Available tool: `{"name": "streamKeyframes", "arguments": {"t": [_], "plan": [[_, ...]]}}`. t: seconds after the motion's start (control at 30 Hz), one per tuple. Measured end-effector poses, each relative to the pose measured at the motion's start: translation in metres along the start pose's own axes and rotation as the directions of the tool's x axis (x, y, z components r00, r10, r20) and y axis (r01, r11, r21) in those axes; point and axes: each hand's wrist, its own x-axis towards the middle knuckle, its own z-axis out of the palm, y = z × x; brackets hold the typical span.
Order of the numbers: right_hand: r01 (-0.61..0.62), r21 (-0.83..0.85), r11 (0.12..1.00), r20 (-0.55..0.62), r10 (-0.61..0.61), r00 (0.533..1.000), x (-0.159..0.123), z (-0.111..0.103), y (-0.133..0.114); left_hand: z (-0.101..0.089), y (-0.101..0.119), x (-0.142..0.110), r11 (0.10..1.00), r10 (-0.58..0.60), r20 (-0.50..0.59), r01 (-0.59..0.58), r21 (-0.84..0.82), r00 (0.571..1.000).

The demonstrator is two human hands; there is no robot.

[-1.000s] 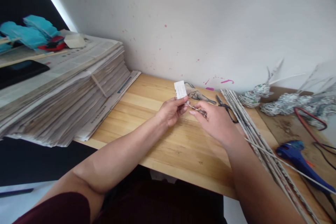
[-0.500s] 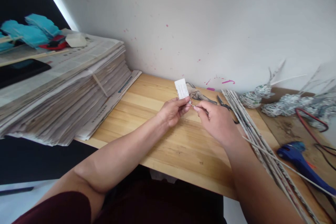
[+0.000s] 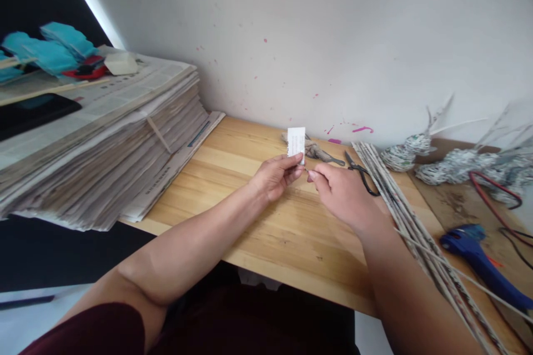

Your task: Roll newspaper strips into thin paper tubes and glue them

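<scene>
Thumb and fingers of my left hand (image 3: 280, 176) pinch the lower end of a small strip of white printed paper (image 3: 296, 141), which stands upright above them. Just to the right, my right hand (image 3: 343, 191) is closed, its thumb and forefinger pinching a thin rolled paper tube (image 3: 307, 170) at the strip's base. The tube's middle is hidden by the right hand. A long thin tube (image 3: 462, 275) comes out past the right wrist in the same line and crosses a bundle of paper tubes (image 3: 400, 199). Black-handled scissors (image 3: 364, 173) lie beyond my right hand.
A tall newspaper stack (image 3: 166, 102) fills the left, bearing a black phone (image 3: 39, 111) and blue wrappings (image 3: 69, 44). Behind the hands lies a crumpled grey cloth (image 3: 318, 152). At right are a blue glue gun (image 3: 478, 260) and woven paper pieces (image 3: 406, 152). A wall stands behind.
The paper strip has turned from leaning left to nearly upright and shifted right. My right hand has moved slightly right and down, while my left hand has barely moved.
</scene>
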Motion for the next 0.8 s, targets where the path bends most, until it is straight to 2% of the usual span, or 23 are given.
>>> {"name": "streamKeyframes", "arguments": {"t": [0.13,0.27,0.4,0.57,0.8], "plan": [[-0.022,0.029,0.999,-0.016,0.022,1.0,-0.0006,0.0006,-0.0007,0.0,0.0006,0.0003,1.0,0.006,-0.019,-0.007,-0.005,1.0],[-0.015,-0.021,1.0,-0.049,0.014,0.999,-0.0012,0.0008,-0.0016,0.0004,0.0009,0.0005,1.0,0.013,-0.033,-0.014,-0.004,0.999],[-0.002,-0.053,0.999,0.0,0.002,1.0,-0.0003,-0.0008,-0.0011,-0.0001,0.0,-0.0003,1.0,0.021,-0.024,-0.021,0.014,1.0],[-0.018,0.009,1.0,0.081,0.017,0.997,-0.0007,-0.0038,-0.0023,-0.0002,-0.0015,-0.0006,0.999,0.012,-0.024,-0.012,0.033,1.0],[-0.025,0.056,0.998,-0.023,0.027,0.999,-0.002,-0.0017,-0.0038,-0.0004,0.0002,0.0007,1.0,0.005,-0.011,-0.005,-0.006,1.0]]}}
